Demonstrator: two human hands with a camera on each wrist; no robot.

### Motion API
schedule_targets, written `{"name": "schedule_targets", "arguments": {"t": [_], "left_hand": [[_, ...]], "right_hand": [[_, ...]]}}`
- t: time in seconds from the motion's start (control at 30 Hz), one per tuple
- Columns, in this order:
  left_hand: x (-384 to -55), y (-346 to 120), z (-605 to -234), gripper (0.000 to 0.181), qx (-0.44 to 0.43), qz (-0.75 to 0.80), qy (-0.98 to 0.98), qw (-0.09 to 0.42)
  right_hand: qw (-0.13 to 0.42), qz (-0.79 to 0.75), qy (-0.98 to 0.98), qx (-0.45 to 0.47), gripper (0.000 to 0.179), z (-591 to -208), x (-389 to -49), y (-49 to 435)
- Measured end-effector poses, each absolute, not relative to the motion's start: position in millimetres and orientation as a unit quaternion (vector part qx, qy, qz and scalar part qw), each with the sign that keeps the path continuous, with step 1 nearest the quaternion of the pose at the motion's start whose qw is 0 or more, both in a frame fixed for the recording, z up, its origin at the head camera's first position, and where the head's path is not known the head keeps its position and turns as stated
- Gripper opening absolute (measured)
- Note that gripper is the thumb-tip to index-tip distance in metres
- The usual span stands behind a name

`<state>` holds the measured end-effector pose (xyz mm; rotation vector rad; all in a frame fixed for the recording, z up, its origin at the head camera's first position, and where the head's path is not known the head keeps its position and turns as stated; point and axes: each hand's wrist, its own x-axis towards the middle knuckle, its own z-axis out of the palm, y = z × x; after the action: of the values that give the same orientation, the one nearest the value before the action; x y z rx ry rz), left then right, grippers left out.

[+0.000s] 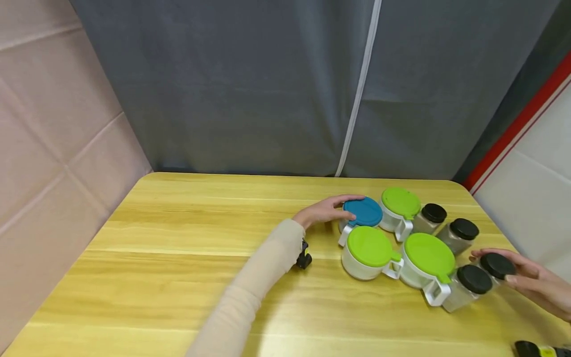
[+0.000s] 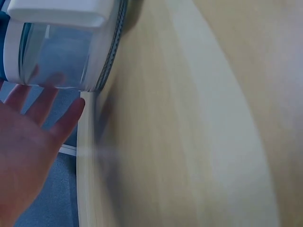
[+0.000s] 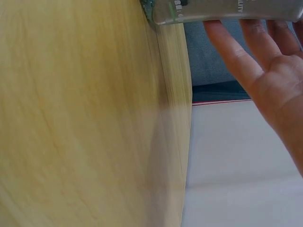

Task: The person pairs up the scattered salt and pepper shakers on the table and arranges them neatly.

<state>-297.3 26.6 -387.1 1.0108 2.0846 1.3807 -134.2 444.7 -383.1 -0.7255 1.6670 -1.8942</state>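
I see left hand (image 1: pixel 324 210) gripping blue-lidded jar (image 1: pixel 365 212), handle (image 1: pixel 345 236) pointing near-left; to its right, right hand (image 1: pixel 539 285) grips upright black-capped jar (image 1: pixel 497 266).

On the counter (image 1: pixel 178 258), towards the right, two rows. Far row, left to right: first tub (image 1: pixel 366 210), second tub (image 1: pixel 400 201), first jar (image 1: pixel 432 213), second jar (image 1: pixel 463 229). Near row, likewise: third tub (image 1: pixel 368 246), fourth tub (image 1: pixel 429 254), third jar (image 1: pixel 474 280), fourth jar (image 1: pixel 496 267). Left hand (image 1: pixel 323 212) at first tub; right hand (image 1: pixel 540 282) at fourth jar. Behind the counter, curtain (image 1: pixel 245 99).
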Motion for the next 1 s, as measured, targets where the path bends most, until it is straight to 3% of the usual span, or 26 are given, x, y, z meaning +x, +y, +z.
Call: {"name": "schedule_targets", "arguments": {"t": [0.2, 0.43, 0.6, 0.7, 0.83, 1.0], "left_hand": [[-295, 20, -388, 0.057, 0.349, 0.492, 0.773, 0.195], [-288, 5, -391, 0.059, 0.357, 0.454, 0.808, 0.121], [-286, -4, -392, 0.069, 0.387, 0.433, 0.808, 0.101], [-289, -5, -394, 0.081, 0.397, 0.443, 0.794, 0.126], [-294, -4, -394, 0.090, 0.375, 0.474, 0.772, 0.197], [-296, -3, -395, 0.081, 0.359, 0.485, 0.766, 0.222]], "right_hand": [[0.245, -0.692, 0.627, -0.259, 0.050, -383, -134, 446], [0.212, -0.666, 0.671, -0.247, 0.048, -383, -132, 446], [0.198, -0.648, 0.693, -0.246, 0.048, -383, -132, 446], [0.193, -0.627, 0.723, -0.217, 0.050, -384, -132, 446], [0.182, -0.588, 0.769, -0.171, 0.049, -385, -132, 445], [0.171, -0.577, 0.781, -0.169, 0.049, -386, -131, 444]]}}
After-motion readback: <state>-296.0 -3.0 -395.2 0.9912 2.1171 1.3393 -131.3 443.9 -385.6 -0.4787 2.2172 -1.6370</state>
